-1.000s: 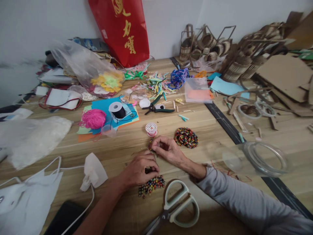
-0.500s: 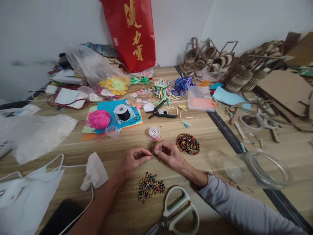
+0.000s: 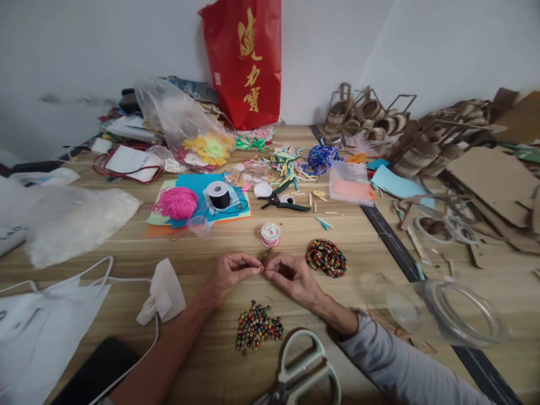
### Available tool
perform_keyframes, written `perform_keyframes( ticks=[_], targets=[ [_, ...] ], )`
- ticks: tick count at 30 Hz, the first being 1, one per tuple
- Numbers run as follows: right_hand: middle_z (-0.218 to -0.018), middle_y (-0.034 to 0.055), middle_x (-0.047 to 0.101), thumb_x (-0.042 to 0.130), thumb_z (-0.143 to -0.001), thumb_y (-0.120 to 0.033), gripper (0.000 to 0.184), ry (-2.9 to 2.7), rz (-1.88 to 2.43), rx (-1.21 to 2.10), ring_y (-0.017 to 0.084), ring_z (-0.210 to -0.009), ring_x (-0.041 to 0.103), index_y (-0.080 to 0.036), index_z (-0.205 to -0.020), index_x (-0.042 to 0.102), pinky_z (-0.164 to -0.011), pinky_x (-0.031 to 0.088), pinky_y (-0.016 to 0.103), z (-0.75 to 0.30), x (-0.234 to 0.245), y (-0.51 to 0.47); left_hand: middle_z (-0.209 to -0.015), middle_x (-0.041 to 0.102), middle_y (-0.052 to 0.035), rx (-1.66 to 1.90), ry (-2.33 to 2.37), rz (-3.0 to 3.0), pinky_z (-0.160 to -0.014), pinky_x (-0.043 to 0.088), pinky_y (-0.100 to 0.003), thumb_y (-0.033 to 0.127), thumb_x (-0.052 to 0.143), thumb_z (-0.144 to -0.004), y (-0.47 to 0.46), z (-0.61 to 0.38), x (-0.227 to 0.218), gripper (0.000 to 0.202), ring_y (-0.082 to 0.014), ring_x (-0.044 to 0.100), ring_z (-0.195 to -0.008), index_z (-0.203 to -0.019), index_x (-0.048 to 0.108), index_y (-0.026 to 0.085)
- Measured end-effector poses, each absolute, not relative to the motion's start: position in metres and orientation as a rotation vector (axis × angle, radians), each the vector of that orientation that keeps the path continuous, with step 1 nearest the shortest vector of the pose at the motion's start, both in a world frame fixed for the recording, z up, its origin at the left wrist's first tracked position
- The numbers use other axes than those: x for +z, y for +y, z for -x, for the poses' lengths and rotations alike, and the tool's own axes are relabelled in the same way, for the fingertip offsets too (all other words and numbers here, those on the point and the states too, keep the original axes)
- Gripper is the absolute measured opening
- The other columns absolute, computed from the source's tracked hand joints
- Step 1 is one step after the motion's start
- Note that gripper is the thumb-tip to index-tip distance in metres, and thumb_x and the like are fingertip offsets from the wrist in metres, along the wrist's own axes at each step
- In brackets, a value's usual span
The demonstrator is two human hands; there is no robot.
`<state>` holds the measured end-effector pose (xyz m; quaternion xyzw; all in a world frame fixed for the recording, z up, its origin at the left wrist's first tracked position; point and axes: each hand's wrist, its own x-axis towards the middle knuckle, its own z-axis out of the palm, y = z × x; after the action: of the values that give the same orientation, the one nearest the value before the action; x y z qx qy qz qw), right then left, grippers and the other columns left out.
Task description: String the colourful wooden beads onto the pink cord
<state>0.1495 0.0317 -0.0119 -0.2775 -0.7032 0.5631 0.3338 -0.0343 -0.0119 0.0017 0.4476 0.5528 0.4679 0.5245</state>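
My left hand (image 3: 234, 274) and my right hand (image 3: 294, 279) meet fingertip to fingertip over the middle of the table, thumb and forefinger of each pinched together. A short string of small beads (image 3: 266, 256) runs up from my right fingertips towards a spool with a glittery top (image 3: 270, 233). What my left fingertips pinch is too small to make out. Loose multicoloured beads (image 3: 258, 328) lie in a pile just below the hands. To the right of my right hand rests a coiled bead strand (image 3: 326, 258).
Large scissors (image 3: 304, 365) lie at the near edge. Behind the hands are pliers (image 3: 282, 201), a black cord spool (image 3: 218, 195) and pink yarn (image 3: 176, 203). Clear tubing (image 3: 464, 312) and cardboard (image 3: 498, 197) are on the right, a white cable (image 3: 126, 279) on the left.
The view has tilted up and turned slightly left, so the background sits lower and farther right. Both hands stay pinched together, with the left fingertips now closer to the right ones.
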Motion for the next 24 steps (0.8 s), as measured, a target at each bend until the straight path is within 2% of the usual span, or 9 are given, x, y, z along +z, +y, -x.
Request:
perform_keyframes(
  ticks=[17, 24],
  targets=[
    [-0.070, 0.0018, 0.059, 0.061, -0.084, -0.036, 0.022, -1.839, 0.739, 1.481, 0.011, -0.062, 0.050, -0.014, -0.078, 0.062, -0.057, 0.039, 0.023, -0.1492, -0.0131, 0.0308, -0.072, 0.075, -0.0016, 1.081, 1.308, -1.064, -0.067, 0.049, -0.022, 0.021, 0.076, -0.063, -0.0132, 0.0332, 0.0032, 0.010, -0.0135, 0.064, -0.068, -0.071, 0.074, 0.016],
    [-0.072, 0.0019, 0.060, 0.061, -0.084, -0.030, 0.015, -1.854, 0.721, 1.458, 0.011, -0.063, 0.051, -0.015, -0.079, 0.063, -0.058, 0.040, 0.023, -0.1491, -0.0139, 0.0316, -0.072, 0.072, -0.0022, 1.091, 1.253, -1.118, -0.069, 0.048, -0.023, 0.020, 0.074, -0.065, -0.0124, 0.0335, 0.0014, 0.008, -0.0141, 0.063, -0.070, -0.071, 0.074, 0.015]
  ],
)
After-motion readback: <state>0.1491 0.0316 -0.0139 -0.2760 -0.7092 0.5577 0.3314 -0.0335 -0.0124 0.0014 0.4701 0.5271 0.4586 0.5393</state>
